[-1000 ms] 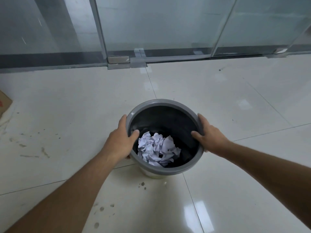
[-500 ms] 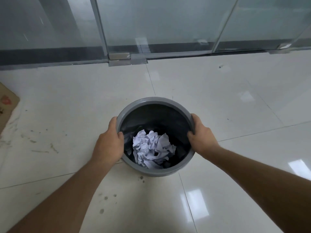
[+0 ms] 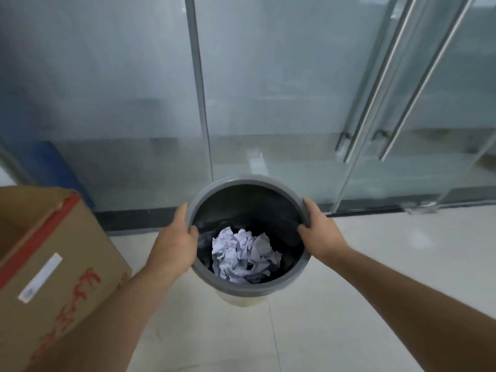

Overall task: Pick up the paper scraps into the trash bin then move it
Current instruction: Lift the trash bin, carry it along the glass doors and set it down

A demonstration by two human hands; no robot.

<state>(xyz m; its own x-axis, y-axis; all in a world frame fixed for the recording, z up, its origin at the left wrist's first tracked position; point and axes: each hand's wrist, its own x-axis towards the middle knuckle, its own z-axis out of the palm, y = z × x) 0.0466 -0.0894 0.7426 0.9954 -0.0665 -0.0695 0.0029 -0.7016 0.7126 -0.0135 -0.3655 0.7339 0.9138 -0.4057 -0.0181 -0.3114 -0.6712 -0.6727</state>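
A round trash bin with a grey rim (image 3: 248, 287) and a black liner is held in front of me, above the pale tiled floor. Crumpled white paper scraps (image 3: 243, 255) lie in a heap at its bottom. My left hand (image 3: 174, 244) grips the rim on the left side, thumb hooked inside. My right hand (image 3: 318, 229) grips the rim on the right side, thumb inside too. The bin's cream-coloured lower body shows just below the rim.
An open cardboard box (image 3: 51, 267) with red tape and red lettering stands close at the left. A frosted glass wall with a metal post (image 3: 200, 103) rises straight ahead. Glass doors with long steel handles (image 3: 375, 98) stand at the right.
Both hands have lifted the bin off the floor and carried it toward the glass wall. The cardboard box has come into view at the left.
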